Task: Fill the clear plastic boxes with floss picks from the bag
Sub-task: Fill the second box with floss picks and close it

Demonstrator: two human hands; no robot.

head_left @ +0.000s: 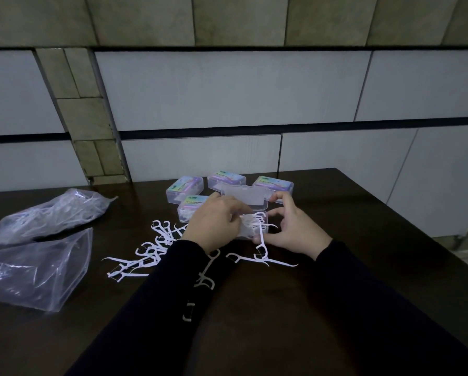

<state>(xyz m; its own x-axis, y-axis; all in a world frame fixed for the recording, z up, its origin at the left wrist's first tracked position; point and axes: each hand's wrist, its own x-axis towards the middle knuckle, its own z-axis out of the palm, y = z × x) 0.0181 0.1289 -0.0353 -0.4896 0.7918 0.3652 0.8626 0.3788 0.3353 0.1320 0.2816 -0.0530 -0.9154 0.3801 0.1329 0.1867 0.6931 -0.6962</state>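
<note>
An open clear plastic box (256, 231) lies between my hands, its lid (245, 198) raised behind it. White floss picks stick out of it. My left hand (214, 225) curls over the box's left side and pinches a bunch of picks inside it. My right hand (292, 229) grips the box's right end, thumb and fingers around it. Loose floss picks (151, 251) are scattered on the dark table in front and to the left. A clear bag (56, 213) with more picks lies at the far left.
Several closed boxes with coloured labels (185, 185) (226, 179) (273, 184) stand behind the open one. A second, nearly empty clear bag (35, 270) lies at the left front. The dark wooden table (363, 240) ends at a tiled wall; its right edge runs diagonally.
</note>
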